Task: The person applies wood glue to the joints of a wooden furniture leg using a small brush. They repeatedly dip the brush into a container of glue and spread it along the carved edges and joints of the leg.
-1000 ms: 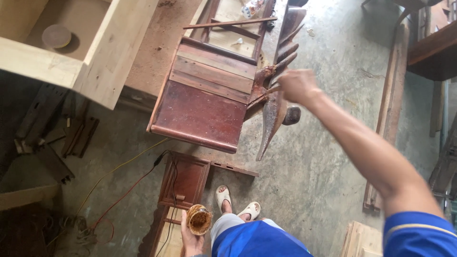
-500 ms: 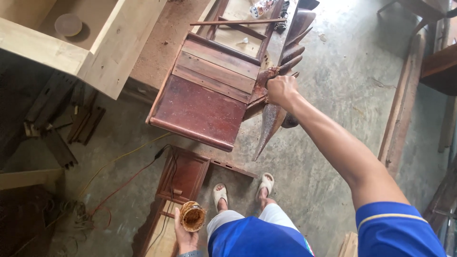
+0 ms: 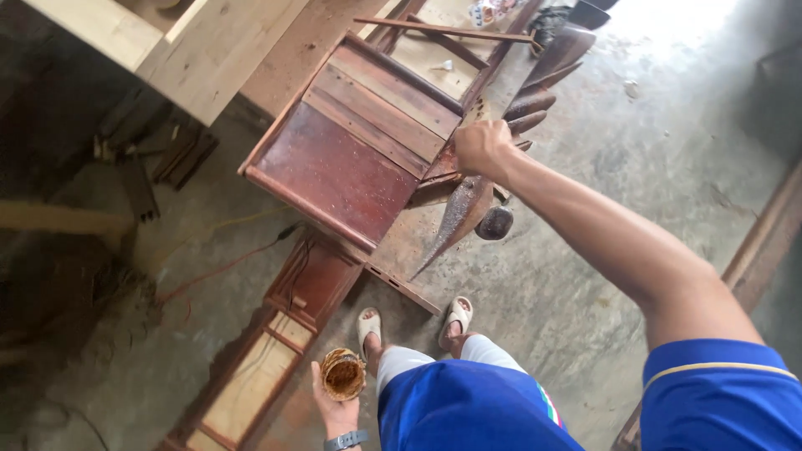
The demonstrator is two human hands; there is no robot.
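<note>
My right hand (image 3: 480, 146) is closed at the right edge of a dark red wooden chair (image 3: 359, 159) that lies tipped over on the concrete floor. Whether it grips a brush or the chair's wood I cannot tell. The chair's curved pointed slats (image 3: 464, 213) fan out just below and beyond that hand. My left hand (image 3: 334, 401) hangs low by my hip and holds a small round tin (image 3: 342, 373) with brown stain inside. A watch sits on that wrist.
A pale unfinished wooden frame (image 3: 192, 50) stands at the top left. A reddish cabinet panel (image 3: 284, 334) lies on the floor by my sandalled feet (image 3: 413, 321). Dark wood scraps (image 3: 159, 159) and an orange cable (image 3: 217, 267) lie at the left. Timber (image 3: 764, 242) leans at the right.
My right hand has come down and left from the air onto the chair's edge by the slats. My view has moved closer. The left hand still holds the tin.
</note>
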